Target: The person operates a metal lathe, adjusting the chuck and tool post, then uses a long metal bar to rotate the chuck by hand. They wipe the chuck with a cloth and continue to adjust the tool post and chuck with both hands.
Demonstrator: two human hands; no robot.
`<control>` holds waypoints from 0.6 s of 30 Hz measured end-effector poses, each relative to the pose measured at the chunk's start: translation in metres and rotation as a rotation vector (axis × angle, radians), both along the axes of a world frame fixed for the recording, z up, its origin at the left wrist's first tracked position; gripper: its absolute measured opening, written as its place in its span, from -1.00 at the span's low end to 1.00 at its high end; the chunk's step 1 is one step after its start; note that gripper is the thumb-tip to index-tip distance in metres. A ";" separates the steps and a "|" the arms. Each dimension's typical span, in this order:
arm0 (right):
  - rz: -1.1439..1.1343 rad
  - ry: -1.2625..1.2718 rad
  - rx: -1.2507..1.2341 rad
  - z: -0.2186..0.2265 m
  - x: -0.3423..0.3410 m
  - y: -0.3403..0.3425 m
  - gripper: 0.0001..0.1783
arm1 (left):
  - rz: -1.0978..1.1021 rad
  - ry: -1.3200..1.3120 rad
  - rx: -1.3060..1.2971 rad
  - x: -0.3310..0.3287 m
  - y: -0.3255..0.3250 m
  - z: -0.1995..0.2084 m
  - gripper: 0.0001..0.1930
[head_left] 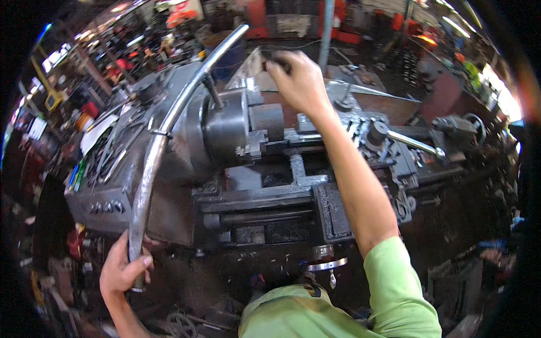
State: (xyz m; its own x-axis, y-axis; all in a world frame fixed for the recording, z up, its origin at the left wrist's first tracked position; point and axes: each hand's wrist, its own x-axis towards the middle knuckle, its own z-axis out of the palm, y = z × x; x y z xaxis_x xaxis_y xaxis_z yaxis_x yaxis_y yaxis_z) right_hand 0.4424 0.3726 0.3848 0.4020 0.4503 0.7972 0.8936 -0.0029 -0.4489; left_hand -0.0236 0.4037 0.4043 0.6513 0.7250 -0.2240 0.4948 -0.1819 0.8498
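Observation:
My left hand [127, 267] is wrapped around the lower end of a long, slightly bent metal pipe [155, 155]. The pipe slants up and to the right across the front of a lathe. Near its upper part, a short stem [213, 93] runs from the pipe down to the lathe chuck [226, 127]. My right hand [298, 81] is raised beyond the chuck, fingers curled and a little blurred. Something dark shows at those fingers, too unclear to name. A cylindrical workpiece [266, 121] sits at the chuck's jaws, below my right forearm.
The tool post [376, 134] with its long handle stands right of my forearm, and the tailstock [453, 127] is farther right. Loose tools [115, 152] lie on the headstock at left. Under the lathe bed, a handwheel [327, 265] sticks out toward me.

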 end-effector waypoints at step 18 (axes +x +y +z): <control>0.013 1.058 -0.077 -0.191 -0.116 -0.227 -0.75 | -0.266 -0.956 -0.948 -0.006 0.024 -0.059 -0.27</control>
